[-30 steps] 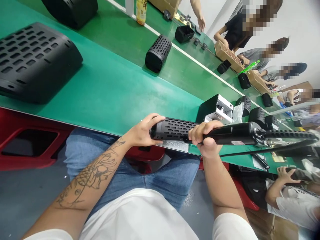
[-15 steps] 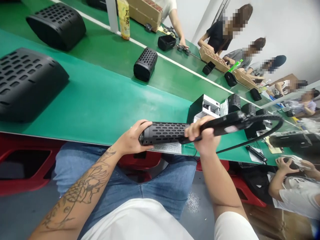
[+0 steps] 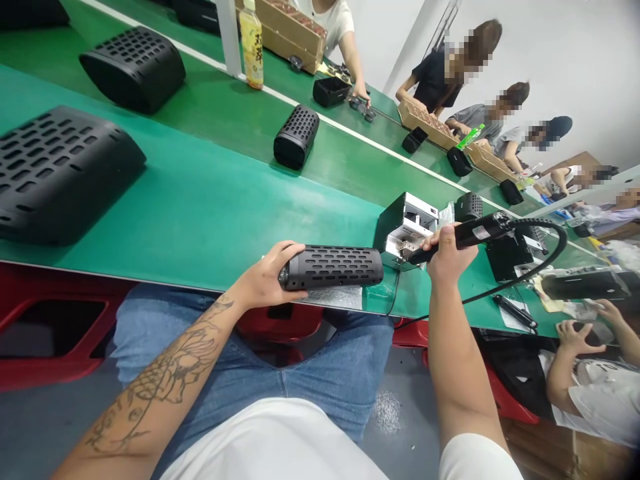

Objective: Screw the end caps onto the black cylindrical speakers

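My left hand (image 3: 275, 275) is closed round the left end of a black speaker housing (image 3: 335, 265) with a slotted grille. The housing lies on its side at the table's front edge. In my right hand (image 3: 450, 255) is a black corded electric screwdriver (image 3: 483, 230), held at a slant. Its front end points down-left to the front of a black and white screw feeder (image 3: 407, 227); whether the bit touches it I cannot tell. A pale sheet (image 3: 333, 297) lies partly under the housing.
Other speaker housings stand on the green table (image 3: 225, 200), two at the left (image 3: 65, 173) and one ahead (image 3: 296, 137). A yellow bottle (image 3: 251, 50) stands by a white post. Another screwdriver (image 3: 515, 312) lies at the right, near a co-worker's hands (image 3: 575, 337). Several people work across the table.
My right hand has moved the electric screwdriver right and up, off the speaker housing and over to the screw feeder. My left hand keeps its hold on the housing.
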Demonstrator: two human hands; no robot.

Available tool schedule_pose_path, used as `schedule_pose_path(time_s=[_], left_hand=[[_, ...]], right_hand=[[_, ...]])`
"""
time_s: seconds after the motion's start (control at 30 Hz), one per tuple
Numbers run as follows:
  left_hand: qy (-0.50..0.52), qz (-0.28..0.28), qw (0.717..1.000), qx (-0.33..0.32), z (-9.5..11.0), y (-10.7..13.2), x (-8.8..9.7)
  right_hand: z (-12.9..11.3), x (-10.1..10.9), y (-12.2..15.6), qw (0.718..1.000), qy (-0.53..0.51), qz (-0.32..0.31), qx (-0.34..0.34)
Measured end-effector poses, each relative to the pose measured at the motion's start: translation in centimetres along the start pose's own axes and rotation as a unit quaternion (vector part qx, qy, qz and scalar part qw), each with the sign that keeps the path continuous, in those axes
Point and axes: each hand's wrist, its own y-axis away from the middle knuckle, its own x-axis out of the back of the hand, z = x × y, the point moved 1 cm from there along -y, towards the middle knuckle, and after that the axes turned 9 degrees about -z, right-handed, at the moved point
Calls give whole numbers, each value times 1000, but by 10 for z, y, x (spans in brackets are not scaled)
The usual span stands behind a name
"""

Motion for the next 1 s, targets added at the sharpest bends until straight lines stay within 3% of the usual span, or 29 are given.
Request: schedule_pose_path(time_s=[0.13, 0.27, 0.37, 0.47, 0.57, 1.0], left_hand=[[15, -1, 1000, 13, 4, -1, -1], [32, -2, 999, 21, 4, -1, -3], [46, -6, 999, 17, 2, -1, -5], [55, -11, 998, 19, 2, -1, -7], [57, -10, 998, 20, 5, -2, -8], [35, 2, 999, -13, 7, -3, -10]], right_hand=[[-48, -26, 24, 997, -71, -41, -8], [-93, -87, 59, 966, -200, -164, 20], [-106, -136, 82, 940, -254, -226, 27], [-103, -169, 94, 940, -243, -241, 7], [-96, -182, 97, 940, -225, -256, -20], [-99, -194, 98, 918, -218, -328, -54]])
